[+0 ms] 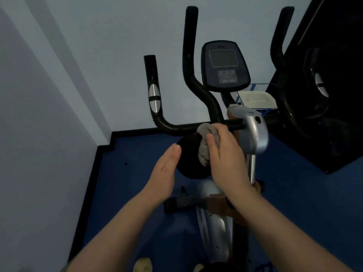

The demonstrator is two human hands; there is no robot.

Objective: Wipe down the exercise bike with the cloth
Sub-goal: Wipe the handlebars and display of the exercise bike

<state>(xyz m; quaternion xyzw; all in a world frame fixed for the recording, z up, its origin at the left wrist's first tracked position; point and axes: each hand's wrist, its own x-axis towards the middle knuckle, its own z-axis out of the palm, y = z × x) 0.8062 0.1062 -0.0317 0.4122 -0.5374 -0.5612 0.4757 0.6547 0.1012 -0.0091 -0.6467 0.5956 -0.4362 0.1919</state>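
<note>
The exercise bike stands in front of me, with black handlebars (177, 127), a dark console (224, 65) and a silver stem cover (253, 130). My right hand (224, 154) grips a bunched grey cloth (204, 152) and holds it against the handlebar's middle, by a round black disc (189, 160). To the left, my left hand (167, 169) has straight fingers and touches the disc's left edge. It holds nothing.
Pale walls close in on the left and behind the bike. The floor (127, 183) is blue with a black skirting. A large black cabinet (334, 95) stands at the right, and a white object on a blue frame (257, 99) sits behind the stem.
</note>
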